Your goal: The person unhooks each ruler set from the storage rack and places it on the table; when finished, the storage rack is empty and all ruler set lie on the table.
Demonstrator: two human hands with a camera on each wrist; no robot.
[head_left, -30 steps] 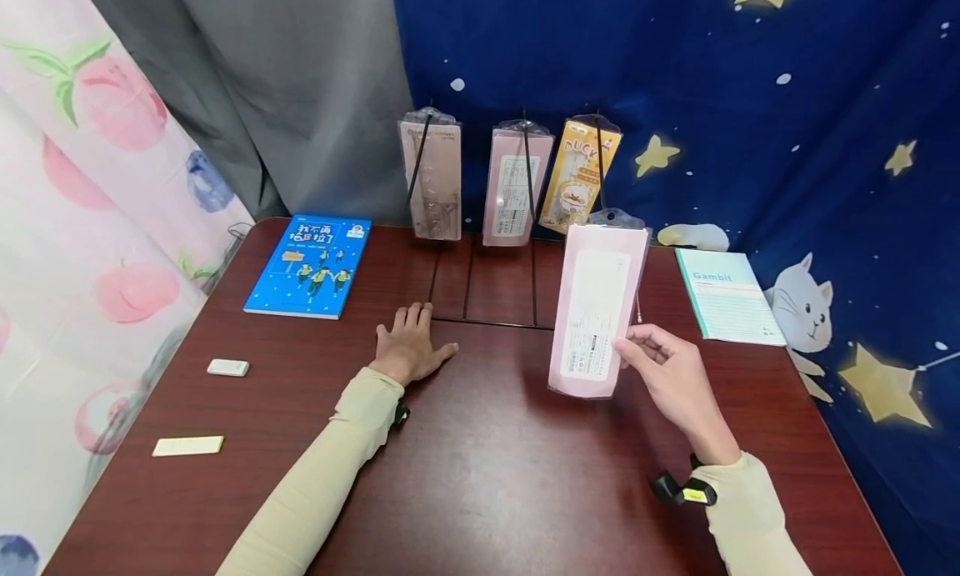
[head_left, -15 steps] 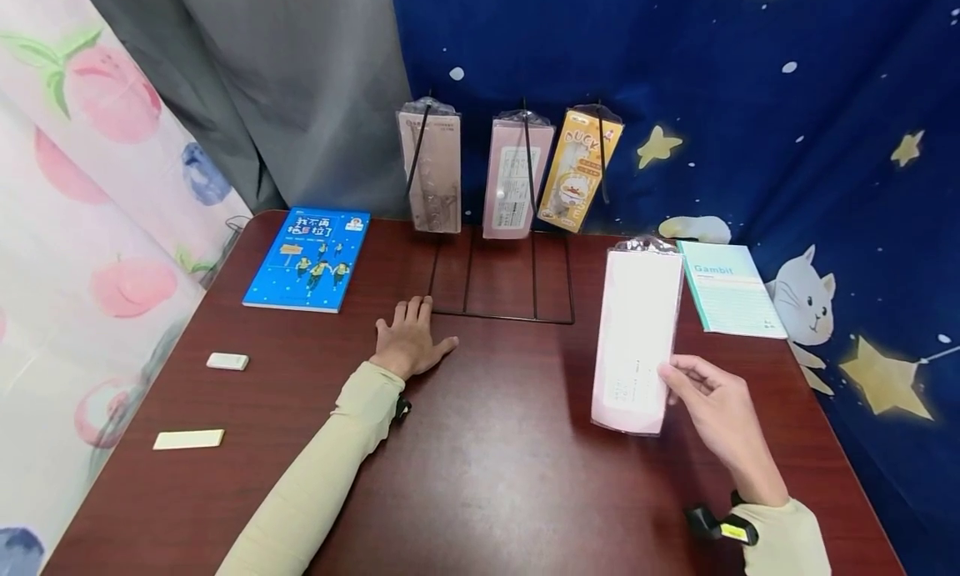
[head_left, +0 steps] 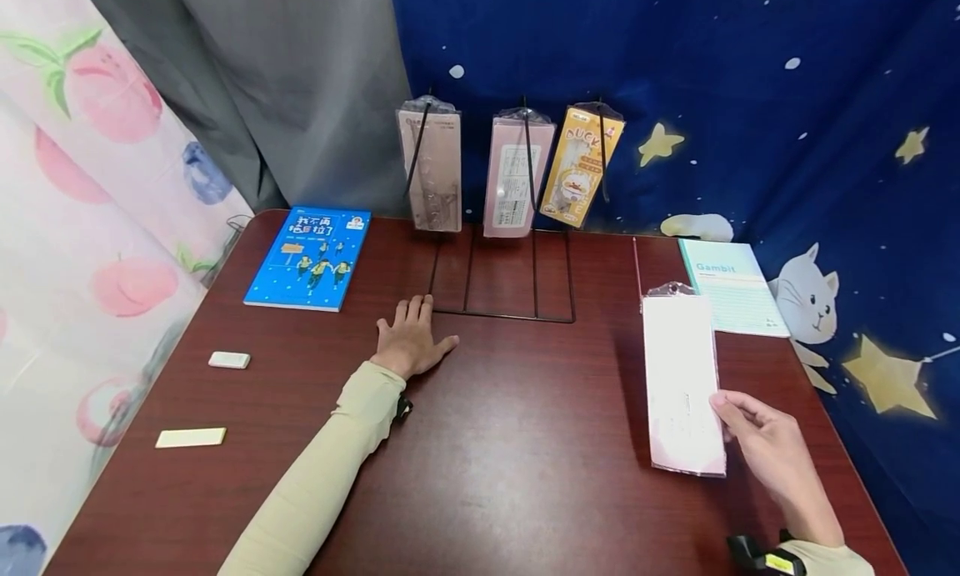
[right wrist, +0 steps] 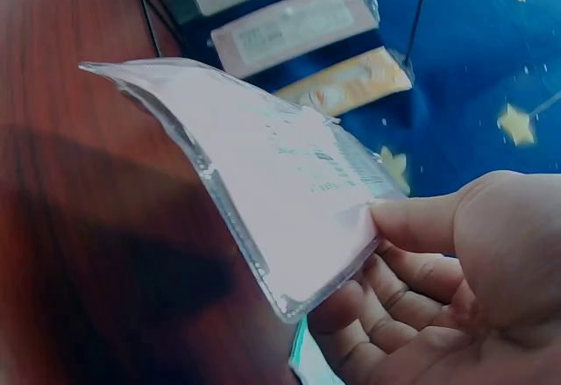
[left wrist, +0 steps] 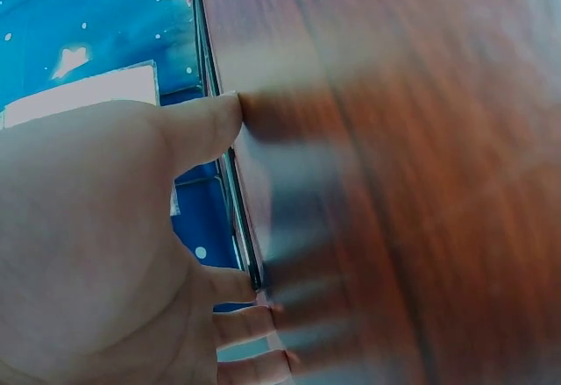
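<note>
My right hand [head_left: 776, 455] pinches a flat pink-and-white package [head_left: 682, 384] in clear plastic by its right edge, thumb in front. The package has a hang tab at its top, and glare washes out its face. In the right wrist view, thumb and fingers grip one edge of this package [right wrist: 263, 183]. My left hand [head_left: 410, 343] rests spread on the table, fingertips at the front left corner of a black wire rack [head_left: 502, 316]. From the rack's hooks hang a pinkish-brown package [head_left: 431, 172], a pink package [head_left: 516, 180] and a yellow package [head_left: 581, 163].
A blue book [head_left: 307, 259] lies back left, and a mint-green notebook [head_left: 738, 288] back right. Nearer on the left are a small white eraser-like block [head_left: 228, 360] and a pale yellow strip [head_left: 191, 438]. A thin reddish stick [head_left: 637, 267] lies behind the held package. Curtains [head_left: 300, 76] stand behind the table.
My right hand has carried the pink-and-white package right and toward me, away from the rack. The reddish stick now shows more fully. My left hand has stayed in place.
</note>
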